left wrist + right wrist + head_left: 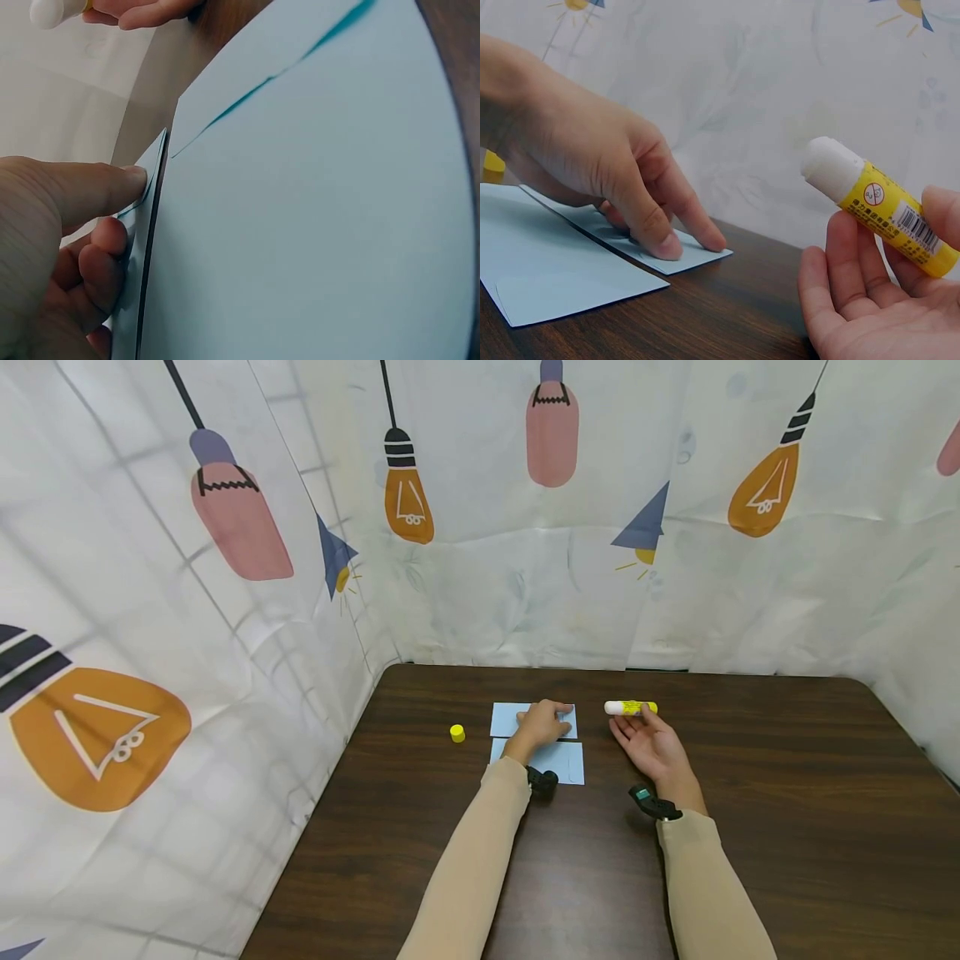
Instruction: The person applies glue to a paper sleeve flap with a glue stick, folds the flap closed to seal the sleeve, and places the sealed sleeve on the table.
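Note:
Two light blue paper pieces lie on the table one behind the other, a narrow gap between them. On the far paper piece (503, 718), my left hand (538, 725) presses with thumb and a fingertip near its right end; the other fingers bend under the palm. The near paper piece (570, 765) is partly covered by the left wrist, and a teal line crosses it in the left wrist view. To the right, my right hand (655, 750), palm up, holds a yellow and white glue stick (892, 214) between thumb and fingers. Its uncapped white end points left, above the table.
A yellow cap (457, 733) stands on the table left of the papers. The dark wooden table (787, 802) extends to the right and toward the front. Behind it and at the left hangs a white curtain (480, 602) with printed lamps.

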Available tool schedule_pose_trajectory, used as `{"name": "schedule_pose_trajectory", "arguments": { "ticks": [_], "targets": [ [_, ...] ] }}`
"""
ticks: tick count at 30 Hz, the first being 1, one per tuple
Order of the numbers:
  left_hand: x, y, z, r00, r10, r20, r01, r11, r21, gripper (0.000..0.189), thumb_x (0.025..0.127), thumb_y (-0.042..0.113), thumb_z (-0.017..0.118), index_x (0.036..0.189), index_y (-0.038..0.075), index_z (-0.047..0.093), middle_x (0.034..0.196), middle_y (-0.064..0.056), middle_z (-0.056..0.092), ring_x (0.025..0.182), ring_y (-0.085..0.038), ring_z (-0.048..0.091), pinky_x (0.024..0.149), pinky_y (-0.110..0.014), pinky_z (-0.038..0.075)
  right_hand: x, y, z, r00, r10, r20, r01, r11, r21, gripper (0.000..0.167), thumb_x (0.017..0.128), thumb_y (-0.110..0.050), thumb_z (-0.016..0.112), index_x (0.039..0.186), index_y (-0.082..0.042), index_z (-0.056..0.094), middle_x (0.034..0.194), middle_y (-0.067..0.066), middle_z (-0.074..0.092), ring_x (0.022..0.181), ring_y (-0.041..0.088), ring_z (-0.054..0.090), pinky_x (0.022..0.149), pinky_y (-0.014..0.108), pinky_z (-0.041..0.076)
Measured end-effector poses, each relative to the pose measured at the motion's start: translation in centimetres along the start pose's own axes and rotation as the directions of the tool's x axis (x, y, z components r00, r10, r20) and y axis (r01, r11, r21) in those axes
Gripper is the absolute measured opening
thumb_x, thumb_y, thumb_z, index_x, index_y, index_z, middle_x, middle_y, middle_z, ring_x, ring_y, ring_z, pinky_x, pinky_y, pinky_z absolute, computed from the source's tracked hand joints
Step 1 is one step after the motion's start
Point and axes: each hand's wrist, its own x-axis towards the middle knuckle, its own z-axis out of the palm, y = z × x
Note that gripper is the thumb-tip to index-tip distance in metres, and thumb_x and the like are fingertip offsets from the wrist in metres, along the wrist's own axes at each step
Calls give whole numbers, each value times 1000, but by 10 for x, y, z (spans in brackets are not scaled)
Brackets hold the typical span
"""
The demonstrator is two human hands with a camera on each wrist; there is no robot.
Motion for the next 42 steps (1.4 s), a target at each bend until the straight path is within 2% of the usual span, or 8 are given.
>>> {"name": "schedule_pose_trajectory", "arguments": {
  "ticks": [9, 16, 22, 30, 38, 42],
  "targets": [
    [2, 0, 1, 1000, -3, -17, 3, 1000, 8, 40, 99, 23, 68, 139, 26, 66, 61, 4, 51, 65, -13, 50, 108, -57, 30, 0, -1, -1, 1000, -1, 23, 1, 1000, -6, 16, 108, -23, 49, 122, -16, 47, 118, 9, 61, 115, 22, 60, 130, 33, 6],
    [0, -2, 1, 1000, 8, -10, -8, 1000, -3, 44, 96, 26, 73, 140, 25, 65, 62, 5, 52, 61, -12, 47, 96, -49, 30, 0, -1, 0, 1000, 5, 17, -4, 1000, -12, 14, 108, -24, 48, 119, -15, 50, 117, 9, 62, 114, 22, 61, 130, 33, 10],
    [-3, -5, 1, 999, 27, -25, -27, 1000, -12, 47, 91, 30, 79, 136, 23, 68, 64, 8, 54, 65, -10, 49, 88, -41, 29, 0, 0, 2, 1000, 3, -4, -3, 1000, 4, 15, 107, -23, 50, 121, -16, 48, 115, 9, 62, 113, 22, 61, 130, 33, 6],
    [-4, -11, 0, 999, 37, -27, -40, 992, -119, 26, 91, 27, 79, 115, 21, 74, 77, 8, 59, 75, -12, 54, 97, -43, 32, -1, -1, 0, 1000, -2, 9, 2, 1000, 4, 21, 107, -22, 51, 125, -17, 43, 117, 9, 62, 114, 23, 61, 130, 33, 6],
    [-4, -8, 1, 999, 4, -35, -8, 992, -128, 15, 92, 26, 78, 106, 20, 76, 82, 7, 61, 81, -12, 55, 97, -42, 31, -3, -2, -1, 999, 2, 48, -2, 1000, -11, 14, 108, -22, 48, 120, -15, 48, 117, 9, 63, 116, 22, 61, 126, 33, 25],
    [-3, -6, 2, 999, -11, -43, 6, 993, -120, 14, 92, 24, 78, 105, 19, 76, 79, 7, 59, 79, -13, 54, 96, -43, 30, -2, -2, 0, 999, -3, 38, 3, 1000, -10, 15, 108, -23, 49, 121, -15, 48, 116, 9, 63, 115, 22, 62, 129, 33, 17]
  ]
}}
